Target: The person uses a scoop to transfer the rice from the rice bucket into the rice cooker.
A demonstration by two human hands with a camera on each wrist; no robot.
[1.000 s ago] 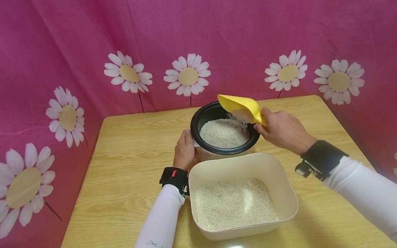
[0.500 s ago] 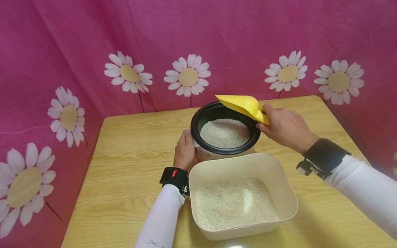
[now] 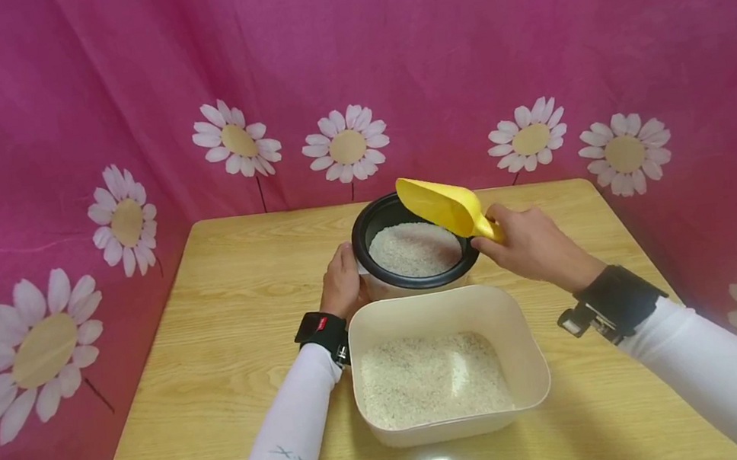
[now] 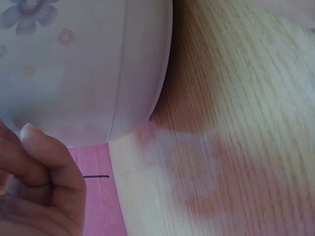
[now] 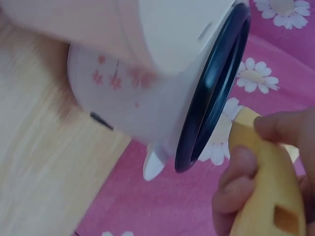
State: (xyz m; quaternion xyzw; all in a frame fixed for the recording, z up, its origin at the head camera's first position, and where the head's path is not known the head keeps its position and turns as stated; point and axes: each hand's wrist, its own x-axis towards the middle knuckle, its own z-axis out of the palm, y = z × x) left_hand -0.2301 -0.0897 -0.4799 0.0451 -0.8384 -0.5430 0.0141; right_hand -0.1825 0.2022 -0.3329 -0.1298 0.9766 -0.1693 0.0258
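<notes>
In the head view, my right hand (image 3: 536, 248) grips the handle of a yellow scoop (image 3: 437, 202). Its bowl is over the far right of a rice cooker (image 3: 419, 281), and no rice shows in it. A black rim tops the cooker's pale, flower-printed body; white rice (image 3: 415, 249) lies inside. At the cooker's left side my left hand (image 3: 342, 283) holds on, and the left wrist view has its curled fingers (image 4: 54, 162) against the wall. In the right wrist view, fingers and thumb wrap the scoop handle (image 5: 268, 191). Nearer me stands a cream tub (image 3: 530, 363) with rice in it.
All of this stands on a light wooden table (image 3: 244, 337) with rounded corners. A pink curtain (image 3: 428, 38) printed with daisies encloses the back and sides. The tub sits directly in front of the cooker, between my forearms. A small white handle (image 5: 155, 162) juts from the cooker.
Rice was falling from the scoop a second ago; none falls now. The scoop has tilted over and then partly turned back, its bowl shifting slightly left. My left hand keeps its place on the cooker.
</notes>
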